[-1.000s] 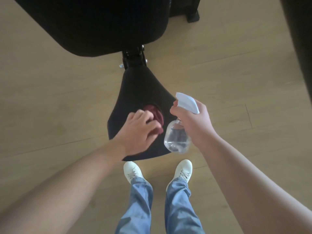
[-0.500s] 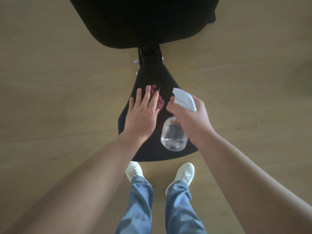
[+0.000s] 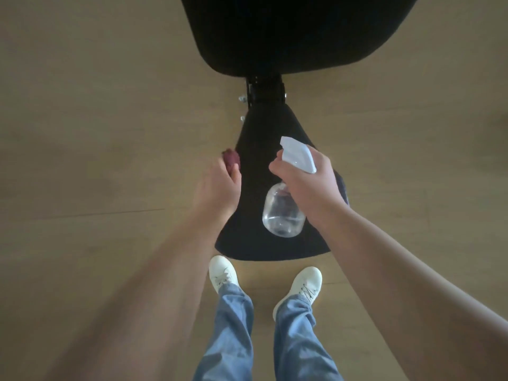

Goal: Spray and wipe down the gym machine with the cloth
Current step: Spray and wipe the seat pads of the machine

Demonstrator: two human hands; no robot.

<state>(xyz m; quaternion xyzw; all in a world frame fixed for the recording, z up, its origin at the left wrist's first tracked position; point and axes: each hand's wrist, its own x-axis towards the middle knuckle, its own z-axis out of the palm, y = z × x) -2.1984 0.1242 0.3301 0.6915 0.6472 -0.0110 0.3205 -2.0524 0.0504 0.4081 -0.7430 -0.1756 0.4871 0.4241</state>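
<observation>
**Here, cloth at the seat's left edge, sprayer over the pad**

Here the left hand has its fingers closed around a dark red cloth, bunched at the left edge of the gym machine's black seat pad. The right hand grips a clear spray bottle by its white trigger head, hanging above the pad. No label or writing shows on the bottle. White shoes stand on the wooden floor.

Dim, soft daylight, faint shadows, slightly soft focus, wide-angle stretching at edges.
</observation>
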